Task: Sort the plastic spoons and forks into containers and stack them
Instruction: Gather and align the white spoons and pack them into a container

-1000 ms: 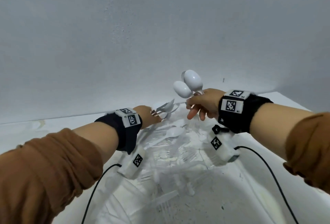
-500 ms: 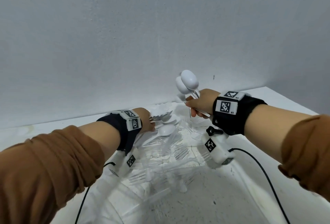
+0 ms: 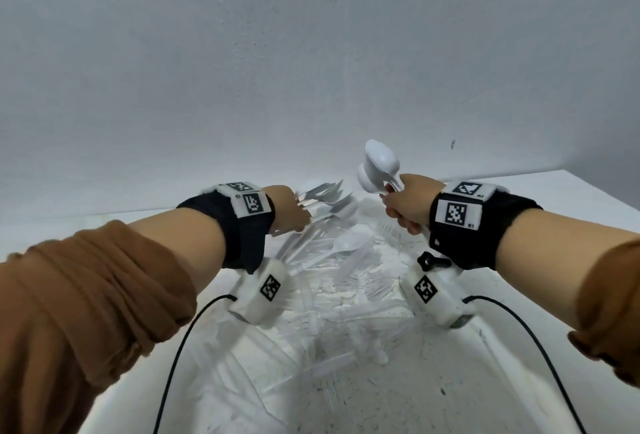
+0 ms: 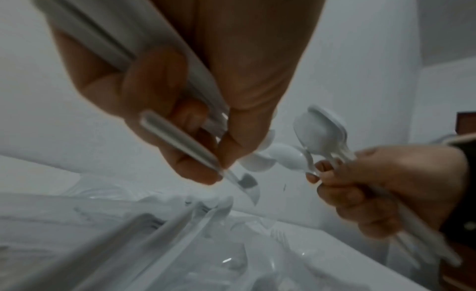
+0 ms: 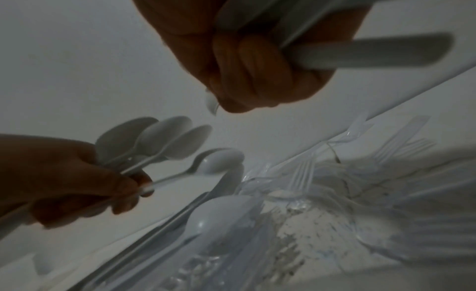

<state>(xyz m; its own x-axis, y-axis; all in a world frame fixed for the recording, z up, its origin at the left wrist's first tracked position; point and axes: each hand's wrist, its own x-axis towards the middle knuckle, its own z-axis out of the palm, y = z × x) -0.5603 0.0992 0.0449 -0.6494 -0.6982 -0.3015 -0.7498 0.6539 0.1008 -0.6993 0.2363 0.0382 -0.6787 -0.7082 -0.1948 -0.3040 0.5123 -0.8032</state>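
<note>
The left hand [image 3: 289, 212] pinches a fanned bunch of white spoons [image 5: 165, 140] by the handles — a loose fan that could slip and drop one back. Between the hands, the unsorted pile of clear forks and white spoons [image 3: 346, 260] lies on the table. The right hand [image 3: 410, 205] is fisted round upright spoons [image 3: 379, 167] — adding another risks spilling them.
</note>
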